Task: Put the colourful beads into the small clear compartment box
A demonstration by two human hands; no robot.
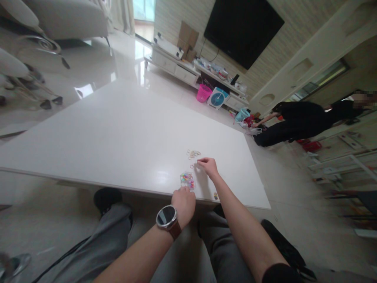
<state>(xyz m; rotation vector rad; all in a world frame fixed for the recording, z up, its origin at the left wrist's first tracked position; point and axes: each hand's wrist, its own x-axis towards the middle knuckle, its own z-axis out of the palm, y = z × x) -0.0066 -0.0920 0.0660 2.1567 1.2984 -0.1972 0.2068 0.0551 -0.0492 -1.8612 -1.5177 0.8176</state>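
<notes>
- Counter point(88, 129), spreading from the left edge to right of centre: smooth white top, soft sheen, straight edges.
- Watch point(167, 217), lower centre, on the left wrist: round dark face, metallic rim, brown strap of leathery look.
- Left hand point(184, 202), lower centre: fingers bent over the near edge of the box; whether they grip or merely rest there cannot be told.
- Box point(184, 184), just above the left hand: clear, plastic-looking, compartmented, holding small multicoloured pieces. The left hand is the nearer to it.
- Single ring point(191, 166), just above the box on the counter: thin, round, pinkish, without a long axis. Key relation: it lies to the left of the right fingertips and slightly lower in the frame, near them; the right hand is the nearer.
- Ring pile point(193, 154), above the single ring: slender loops, gold and pale, overlapping, spread mainly sideways; located up and left of the right fingertips.
- Right hand point(209, 167), right of centre: fingers extended leftward, tips drawn close to one another; whether they meet or clamp anything cannot be determined.
- Small yellow-and-dark item point(215, 195), near the counter's front edge, below the right hand: compact; material not discernible.
</notes>
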